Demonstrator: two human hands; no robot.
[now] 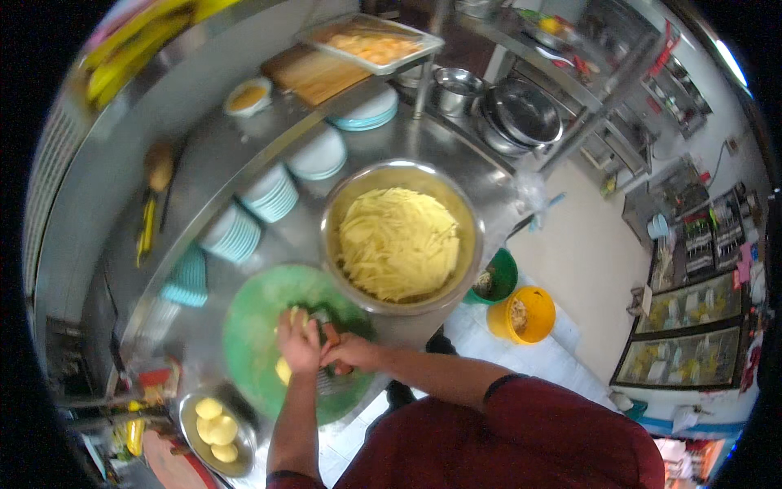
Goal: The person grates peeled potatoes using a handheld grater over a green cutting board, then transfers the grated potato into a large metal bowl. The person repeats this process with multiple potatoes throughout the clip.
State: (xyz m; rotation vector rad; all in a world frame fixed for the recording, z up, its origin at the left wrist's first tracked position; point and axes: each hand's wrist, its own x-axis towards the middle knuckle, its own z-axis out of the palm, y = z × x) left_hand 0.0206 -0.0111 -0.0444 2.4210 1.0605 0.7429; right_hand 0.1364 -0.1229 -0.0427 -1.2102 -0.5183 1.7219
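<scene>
Over a round green cutting board [250,342], my right hand [354,352] is closed on the wooden handle [332,334] of a tool, perhaps a cleaver; its blade is blurred and mostly hidden. My left hand [299,342] lies just left of it, on pale yellow pieces, probably peeled potato [283,370], that show beside the fingers. Beyond the board stands a large steel bowl [478,244] with a heap of pale yellow cut strips [400,244]. A steel bowl [244,455] at the lower left holds several peeled potatoes [217,430].
Stacks of plates [269,192] line the back of the steel table. A shelf above bears a wooden board [317,73] and a tray [427,46] of orange pieces. Green [504,275] and yellow [540,315] buckets stand beyond the table's right edge.
</scene>
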